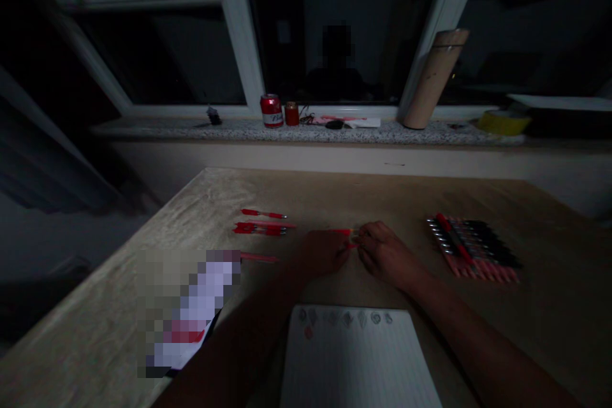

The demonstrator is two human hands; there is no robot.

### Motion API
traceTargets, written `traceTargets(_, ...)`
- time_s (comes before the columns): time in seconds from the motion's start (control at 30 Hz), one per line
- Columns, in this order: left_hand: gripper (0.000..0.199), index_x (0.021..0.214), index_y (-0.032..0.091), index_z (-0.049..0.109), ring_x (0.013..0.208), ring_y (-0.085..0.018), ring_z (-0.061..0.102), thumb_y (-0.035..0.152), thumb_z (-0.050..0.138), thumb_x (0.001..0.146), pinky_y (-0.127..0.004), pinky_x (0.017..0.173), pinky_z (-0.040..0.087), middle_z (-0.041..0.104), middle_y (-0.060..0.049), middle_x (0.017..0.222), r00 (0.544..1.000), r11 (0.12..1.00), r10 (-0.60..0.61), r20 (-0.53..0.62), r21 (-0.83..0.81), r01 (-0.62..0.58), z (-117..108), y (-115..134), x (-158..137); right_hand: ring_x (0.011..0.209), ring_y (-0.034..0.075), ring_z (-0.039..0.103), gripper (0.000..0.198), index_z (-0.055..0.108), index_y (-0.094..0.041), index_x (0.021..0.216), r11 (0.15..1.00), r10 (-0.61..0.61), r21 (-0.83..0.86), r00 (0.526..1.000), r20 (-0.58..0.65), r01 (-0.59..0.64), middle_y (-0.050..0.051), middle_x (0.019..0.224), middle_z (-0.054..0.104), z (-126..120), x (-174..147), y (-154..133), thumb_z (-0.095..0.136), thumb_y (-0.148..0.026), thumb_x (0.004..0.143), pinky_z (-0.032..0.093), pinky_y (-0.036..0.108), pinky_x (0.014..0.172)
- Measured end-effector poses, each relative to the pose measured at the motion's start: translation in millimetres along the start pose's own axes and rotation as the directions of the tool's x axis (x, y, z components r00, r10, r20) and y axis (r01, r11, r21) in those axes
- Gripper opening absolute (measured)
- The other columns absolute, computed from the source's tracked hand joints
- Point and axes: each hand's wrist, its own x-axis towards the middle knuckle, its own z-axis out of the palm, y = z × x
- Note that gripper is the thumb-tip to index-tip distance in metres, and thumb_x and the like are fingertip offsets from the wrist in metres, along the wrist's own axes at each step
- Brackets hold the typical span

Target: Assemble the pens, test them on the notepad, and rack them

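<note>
My left hand [325, 254] is closed over a slim red pen [340, 231], just above the middle of the table. Opposite it, my right hand [386, 254] has its fingers bent together at the pen's tip end. A second bit of red shows lower between the hands; dim light hides whether it belongs to the same pen. Beyond my left wrist lie a small group of red pens [261, 229] and a single red pen [264, 213] behind them. A lined notebook page [356, 357] with small drawn shapes along its top lies below my hands.
At right, several black pens and pink pencils [478, 248] lie in a row, a red marker [454, 239] across them. A blurred lit phone [201, 299] is at left. The windowsill [239, 131] bears a red can [271, 110], a jar [291, 114], a tumbler [435, 80] and yellow tape [504, 122].
</note>
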Motion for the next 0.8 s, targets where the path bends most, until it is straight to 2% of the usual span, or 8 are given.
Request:
traceTargets(0.33,0.03,0.1,0.018,0.06,0.087,-0.021,0.062,0.035,0.037,0.09,-0.031,0.075,0.044,0.067,-0.008,0.097,1.0,1.0,-0.001,0.023,-0.005,0.001,-6,4,1,0.095,0.023,0.047,0.019,0.063,-0.014,0.096,1.0,0.006,0.013,1.0,-0.016,-0.006,0.011,0.098,0.056,5,-2,7,0.05,-0.017,0.082,0.041,0.037,0.089)
traceTargets(0.63,0.028,0.093,0.016,0.062,0.075,-0.024,0.063,0.032,0.041,0.085,-0.033,0.068,0.045,0.067,-0.011,0.085,0.999,0.988,-0.041,0.035,0.152,0.036,-16,0,-2,0.094,0.024,0.047,0.019,0.064,-0.015,0.092,0.994,0.022,-0.112,0.999,0.04,-0.017,0.012,0.098,0.055,-3,-3,10,0.048,-0.02,0.084,0.041,0.037,0.087)
traceTargets(0.8,0.027,0.096,0.016,0.061,0.075,-0.025,0.063,0.03,0.041,0.084,-0.034,0.067,0.045,0.067,-0.011,0.085,0.999,0.988,-0.031,0.028,0.154,0.026,-18,-1,-3,0.095,0.023,0.048,0.022,0.065,-0.018,0.098,0.992,0.007,-0.123,0.999,0.044,-0.002,0.011,0.1,0.056,-6,-2,5,0.046,-0.022,0.086,0.042,0.036,0.085)
